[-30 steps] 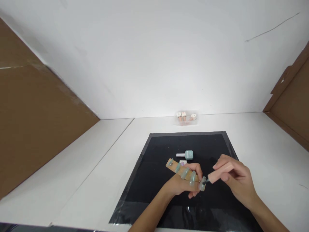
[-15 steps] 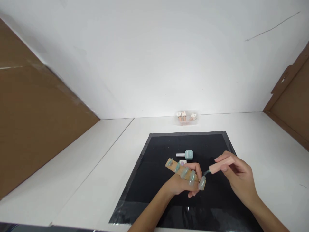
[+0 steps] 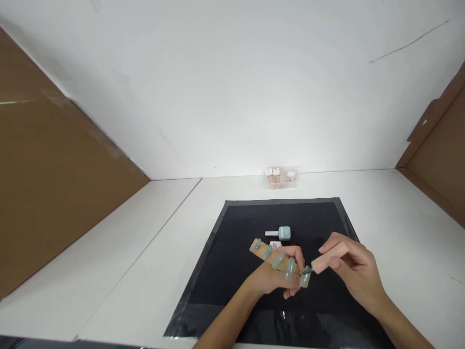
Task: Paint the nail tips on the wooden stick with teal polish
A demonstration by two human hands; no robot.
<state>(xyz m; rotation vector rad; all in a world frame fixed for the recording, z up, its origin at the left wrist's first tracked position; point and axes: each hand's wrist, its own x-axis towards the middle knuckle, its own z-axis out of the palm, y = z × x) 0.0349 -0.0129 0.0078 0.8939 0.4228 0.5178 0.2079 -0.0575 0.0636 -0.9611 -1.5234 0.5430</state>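
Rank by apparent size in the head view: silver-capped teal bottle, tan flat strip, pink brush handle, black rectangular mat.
1. Black rectangular mat
2. Tan flat strip
3. Pink brush handle
4. Silver-capped teal bottle

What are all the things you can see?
Wall: 1, white, back
Wall line: 1, grey, upper right
Side boards: 2, brown, left and right
Table: 1, white, below wall
Box: 1, clear, table's back
Blocky pieces: 3, white and peach, in box
Mat: 1, black, on table
Bottle: 1, teal and silvery, on mat
Small block: 1, white and purple, near bottle
Strip: 1, tan, over mat
Nail tips: 5, pale green, on strip
Brush: 1, peach-handled, at end tip
Left hand: 1, bare, holding strip
Right hand: 1, bare, holding brush
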